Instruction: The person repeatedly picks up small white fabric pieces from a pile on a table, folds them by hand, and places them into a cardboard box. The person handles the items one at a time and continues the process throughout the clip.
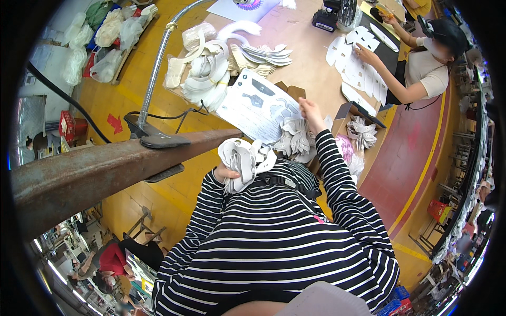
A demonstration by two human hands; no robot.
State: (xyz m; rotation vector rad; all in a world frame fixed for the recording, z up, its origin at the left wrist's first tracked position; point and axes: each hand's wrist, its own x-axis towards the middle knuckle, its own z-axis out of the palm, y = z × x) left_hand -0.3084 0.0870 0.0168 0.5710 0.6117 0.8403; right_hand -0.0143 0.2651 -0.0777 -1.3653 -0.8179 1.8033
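My left hand (226, 174) is closed around a thick bundle of curved white cut pieces (243, 158), held in front of my waist. My right hand (312, 114) is raised over the table's near edge, beside a printed sheet (253, 118) with drawings of cut parts. Its fingers are curled together, and whatever they may hold is too small to make out. Below that hand lies another heap of white cut pieces (296, 141), overlapping the sheet's lower right corner. A brown piece (291, 90) lies just behind the sheet.
White strips and bundles (208, 71) cover the table's left side. An open cardboard box (342, 118) stands right, near more white pieces (361, 132). Across the table, a co-worker (429, 66) handles flat white panels (358, 68). A rusty beam (105, 171) with a clamped flexible arm crosses at left.
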